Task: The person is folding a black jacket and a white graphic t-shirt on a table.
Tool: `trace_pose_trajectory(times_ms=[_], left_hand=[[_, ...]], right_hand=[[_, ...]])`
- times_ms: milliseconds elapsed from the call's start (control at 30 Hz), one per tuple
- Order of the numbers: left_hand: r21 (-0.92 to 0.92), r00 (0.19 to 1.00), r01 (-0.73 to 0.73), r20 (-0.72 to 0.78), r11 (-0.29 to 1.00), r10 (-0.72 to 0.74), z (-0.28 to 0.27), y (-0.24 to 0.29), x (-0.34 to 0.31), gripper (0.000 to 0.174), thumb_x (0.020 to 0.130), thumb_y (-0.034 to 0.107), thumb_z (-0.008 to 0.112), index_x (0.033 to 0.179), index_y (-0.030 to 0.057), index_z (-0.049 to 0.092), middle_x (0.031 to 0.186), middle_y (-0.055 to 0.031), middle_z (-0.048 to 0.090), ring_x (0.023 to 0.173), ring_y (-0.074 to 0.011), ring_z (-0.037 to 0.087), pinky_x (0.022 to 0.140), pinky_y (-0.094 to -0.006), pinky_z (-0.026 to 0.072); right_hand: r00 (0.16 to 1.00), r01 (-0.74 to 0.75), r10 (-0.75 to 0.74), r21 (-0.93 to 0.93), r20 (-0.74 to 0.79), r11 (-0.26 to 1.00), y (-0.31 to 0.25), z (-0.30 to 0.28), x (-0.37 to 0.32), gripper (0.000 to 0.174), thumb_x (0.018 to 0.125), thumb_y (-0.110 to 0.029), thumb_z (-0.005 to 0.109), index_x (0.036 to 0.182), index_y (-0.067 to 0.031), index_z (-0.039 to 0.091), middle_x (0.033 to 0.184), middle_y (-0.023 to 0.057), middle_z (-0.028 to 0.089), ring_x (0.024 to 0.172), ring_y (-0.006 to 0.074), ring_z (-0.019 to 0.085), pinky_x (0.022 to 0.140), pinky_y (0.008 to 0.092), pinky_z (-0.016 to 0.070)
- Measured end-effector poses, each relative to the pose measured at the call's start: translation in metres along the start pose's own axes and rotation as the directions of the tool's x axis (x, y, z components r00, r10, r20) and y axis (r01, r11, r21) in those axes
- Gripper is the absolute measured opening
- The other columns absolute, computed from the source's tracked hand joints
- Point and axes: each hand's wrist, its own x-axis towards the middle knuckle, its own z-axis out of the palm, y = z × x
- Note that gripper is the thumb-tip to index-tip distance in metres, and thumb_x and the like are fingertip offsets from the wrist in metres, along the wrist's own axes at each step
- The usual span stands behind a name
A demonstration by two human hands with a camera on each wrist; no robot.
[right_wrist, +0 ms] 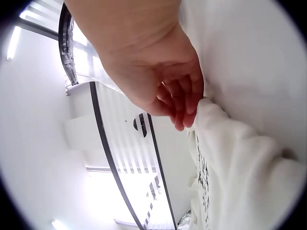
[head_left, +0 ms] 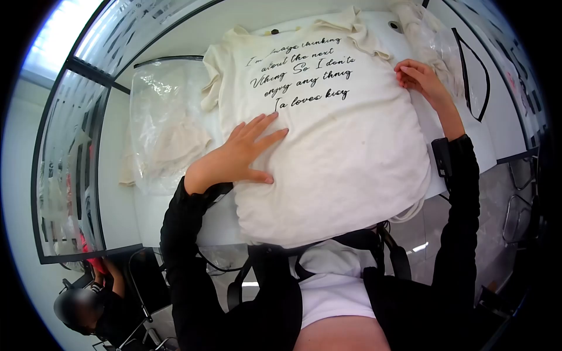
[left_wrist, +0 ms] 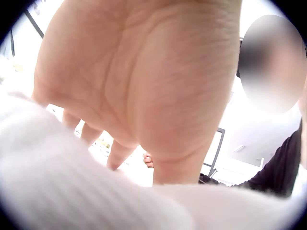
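Observation:
A cream T-shirt (head_left: 339, 158) with black script lettering lies spread on the white table, its sleeves toward the far side and its near end at the table's front edge. My left hand (head_left: 237, 155) rests on its left side with fingers and thumb spread. In the left wrist view the palm of the left hand (left_wrist: 129, 81) arches over the pale fabric. At the shirt's right edge, below the right sleeve, is my right hand (head_left: 424, 82). The right wrist view shows that hand's loosely bent fingers (right_wrist: 180, 103) right at a fold of the cream fabric (right_wrist: 235, 143).
A clear plastic bag (head_left: 167, 117) with cream cloth lies to the left. Another clear bag (head_left: 436, 50) with cream cloth lies at the far right. White cords (head_left: 410, 213) hang by the front edge. Dark-framed partitions (head_left: 70, 146) flank the table; another person (head_left: 88, 310) sits lower left.

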Motion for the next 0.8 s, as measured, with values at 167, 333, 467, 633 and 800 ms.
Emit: trace_pose_trajectory(times_ms=[167, 333, 467, 633, 800], left_hand=[[-0.146, 0.997, 0.026, -0.072, 0.989, -0.036, -0.010, -0.012, 0.000, 0.062, 0.074, 0.025, 0.068, 0.129, 0.0119, 0.041, 0.139, -0.0107, 0.031, 0.126, -0.0294, 0.032, 0.102, -0.0359, 0.0293], [-0.217, 0.924, 0.183, -0.296, 0.959, -0.243, -0.037, -0.034, -0.013, 0.047, 0.078, 0.022, 0.066, 0.120, 0.0088, 0.050, 0.132, -0.0117, 0.042, 0.120, -0.0283, 0.041, 0.095, -0.0347, 0.0366], [-0.172, 0.823, 0.320, -0.437, 0.932, -0.363, -0.040, -0.065, -0.008, 0.045, 0.078, 0.029, 0.065, 0.115, 0.0065, 0.053, 0.129, -0.0192, 0.042, 0.119, -0.0327, 0.041, 0.095, -0.0366, 0.0367], [-0.226, 0.803, 0.400, -0.380, 0.888, -0.459, -0.044, -0.095, 0.017, 0.048, 0.077, 0.035, 0.064, 0.115, 0.0075, 0.053, 0.126, -0.0227, 0.043, 0.121, -0.0346, 0.038, 0.095, -0.0385, 0.0362], [-0.225, 0.804, 0.473, -0.286, 0.852, -0.522, -0.036, -0.115, 0.032, 0.054, 0.076, 0.037, 0.064, 0.119, 0.0066, 0.051, 0.125, -0.0250, 0.043, 0.122, -0.0376, 0.036, 0.095, -0.0398, 0.0364]], right_hand=[[0.992, 0.059, -0.066, -0.068, -0.111, 0.996, 0.002, 0.002, 0.001, 0.016, 0.088, -0.018, 0.050, 0.093, -0.0070, 0.060, 0.078, -0.0022, 0.057, 0.075, 0.0072, 0.055, 0.070, 0.0200, 0.0443], [0.881, 0.317, -0.416, -0.371, -0.225, 0.873, 0.029, -0.001, 0.023, 0.015, 0.085, -0.016, 0.055, 0.096, -0.0085, 0.061, 0.106, 0.0020, 0.053, 0.099, 0.0110, 0.050, 0.078, 0.0231, 0.0447], [0.820, 0.413, -0.557, -0.539, -0.131, 0.735, 0.029, 0.005, 0.034, 0.013, 0.081, -0.016, 0.058, 0.090, -0.0095, 0.066, 0.125, 0.0048, 0.043, 0.110, 0.0139, 0.044, 0.084, 0.0270, 0.0420], [0.875, 0.440, -0.482, -0.512, 0.057, 0.738, 0.007, 0.031, 0.051, 0.015, 0.082, -0.015, 0.057, 0.090, -0.0080, 0.067, 0.133, 0.0051, 0.038, 0.118, 0.0190, 0.040, 0.089, 0.0308, 0.0373], [0.822, 0.469, -0.558, -0.693, 0.116, 0.547, 0.019, 0.040, 0.079, 0.021, 0.083, -0.021, 0.060, 0.099, -0.0098, 0.066, 0.136, 0.0066, 0.034, 0.123, 0.0227, 0.035, 0.093, 0.0311, 0.0372]])
